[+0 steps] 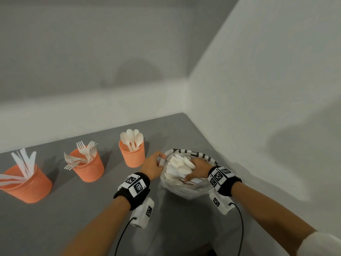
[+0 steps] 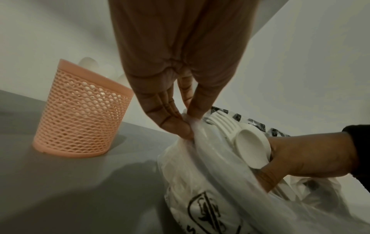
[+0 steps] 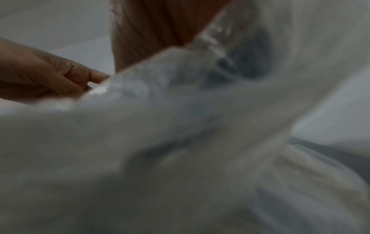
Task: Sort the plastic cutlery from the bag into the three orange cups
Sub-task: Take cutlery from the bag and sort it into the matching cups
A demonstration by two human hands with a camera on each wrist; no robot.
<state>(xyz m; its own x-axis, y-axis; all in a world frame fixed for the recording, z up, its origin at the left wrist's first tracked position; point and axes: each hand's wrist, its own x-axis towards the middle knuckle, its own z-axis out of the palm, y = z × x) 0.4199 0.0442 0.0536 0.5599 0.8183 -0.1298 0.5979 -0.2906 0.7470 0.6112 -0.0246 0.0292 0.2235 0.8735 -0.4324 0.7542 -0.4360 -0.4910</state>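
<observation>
Lower right of the head view: left hand [image 1: 152, 166] is pinching the bag [image 1: 186, 189] rim. Right hand [image 1: 198, 168] is reaching inside, fingers [image 1: 189, 177] gripping a white spoon [image 2: 253, 148].

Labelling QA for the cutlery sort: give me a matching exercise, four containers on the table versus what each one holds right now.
Things:
1. Leftmost orange mesh plastic cup
2. Middle orange mesh plastic cup
3. Rightmost orange mesh plastic cup
4. Translucent white plastic bag

Contents:
A. white plastic spoons only
B. mixed white cutlery, with the right hand reaching inside
C. white plastic knives
D. white plastic forks

Pairs: 1-C, 2-D, 3-A, 4-B. The left hand pinches the bag's rim.
</observation>
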